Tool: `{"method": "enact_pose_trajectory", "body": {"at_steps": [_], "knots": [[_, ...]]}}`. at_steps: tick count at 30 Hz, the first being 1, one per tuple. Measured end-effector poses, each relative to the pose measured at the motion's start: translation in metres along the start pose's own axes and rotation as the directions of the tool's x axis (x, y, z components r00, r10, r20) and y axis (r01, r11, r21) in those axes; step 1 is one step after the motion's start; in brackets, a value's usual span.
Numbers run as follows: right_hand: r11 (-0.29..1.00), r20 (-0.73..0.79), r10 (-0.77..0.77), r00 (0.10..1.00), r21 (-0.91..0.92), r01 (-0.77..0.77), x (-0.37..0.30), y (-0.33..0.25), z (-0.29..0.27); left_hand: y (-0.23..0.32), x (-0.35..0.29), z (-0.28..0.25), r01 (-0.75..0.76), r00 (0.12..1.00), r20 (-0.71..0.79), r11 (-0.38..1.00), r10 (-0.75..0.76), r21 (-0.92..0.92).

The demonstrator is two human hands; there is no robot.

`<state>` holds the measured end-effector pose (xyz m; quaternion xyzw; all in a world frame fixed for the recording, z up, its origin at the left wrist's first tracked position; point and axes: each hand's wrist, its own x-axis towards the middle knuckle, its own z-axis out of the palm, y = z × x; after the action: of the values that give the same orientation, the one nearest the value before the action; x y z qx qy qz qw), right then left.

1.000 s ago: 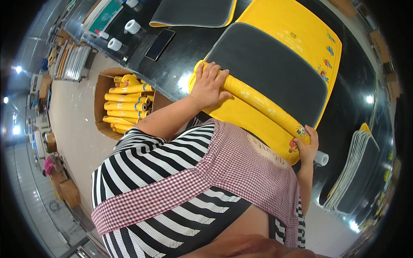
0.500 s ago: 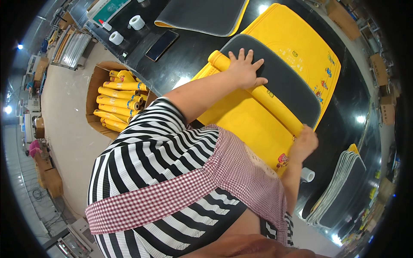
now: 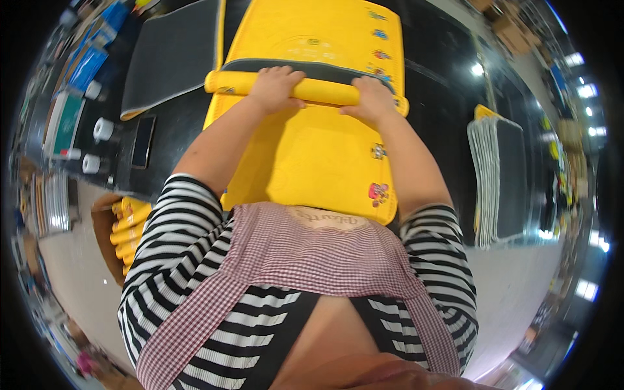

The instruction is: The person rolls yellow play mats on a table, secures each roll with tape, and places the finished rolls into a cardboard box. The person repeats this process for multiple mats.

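A yellow mat (image 3: 318,162) with small printed cartoon figures lies in front of me, partly rolled up. Its roll (image 3: 237,83) runs crosswise at the far part. My left hand (image 3: 276,89) curls over the roll left of its middle, with the thumb on the near side. Toward the right end, my right hand (image 3: 372,99) wraps over it in the same way. Beyond the roll shows a narrow strip of dark grey backing (image 3: 312,69), lying on another yellow mat (image 3: 305,26). The roll's underside is hidden.
Left on the black table stand a dark-backed mat (image 3: 172,55), a phone (image 3: 143,143) and white tape rolls (image 3: 103,129). A stack of folded mats (image 3: 497,175) sits at the right. Below the table's left edge, a cardboard box (image 3: 104,227) holds several yellow rolls.
My left hand went from spread across the roll and dark backing to curled over the roll. My right hand shifted inward from its end. Less backing shows, and the view has turned.
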<state>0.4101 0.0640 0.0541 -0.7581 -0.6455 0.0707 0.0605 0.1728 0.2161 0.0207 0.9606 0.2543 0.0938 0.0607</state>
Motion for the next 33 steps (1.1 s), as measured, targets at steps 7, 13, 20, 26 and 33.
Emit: {"method": "enact_pose_trajectory", "body": {"at_steps": [7,13,20,26,33], "knots": [[0.988,-0.118,-0.154,0.981,-0.007,0.154,-0.087,0.0,0.038,0.051,-0.086,0.002,-0.06,0.995,-0.082,0.998,0.058,-0.015],[0.991,-0.03,0.093,0.995,0.094,-0.09,-0.191,-0.017,0.02,0.022,-0.179,-0.007,0.184,0.966,-0.196,0.98,-0.167,0.072],[0.598,-0.155,0.552,0.82,0.759,-0.259,-0.23,0.014,0.075,-0.001,-0.221,-0.042,0.674,0.641,0.082,0.508,-0.764,-0.537],[0.464,-0.081,0.53,0.844,0.861,-0.209,-0.235,0.017,0.078,-0.003,-0.251,0.0,0.437,0.646,-0.084,0.458,-0.759,-0.774],[0.66,-0.079,0.493,0.866,0.683,-0.313,-0.193,0.043,0.064,0.073,-0.172,-0.007,-0.163,0.987,-0.013,0.971,0.163,-0.173]]}}
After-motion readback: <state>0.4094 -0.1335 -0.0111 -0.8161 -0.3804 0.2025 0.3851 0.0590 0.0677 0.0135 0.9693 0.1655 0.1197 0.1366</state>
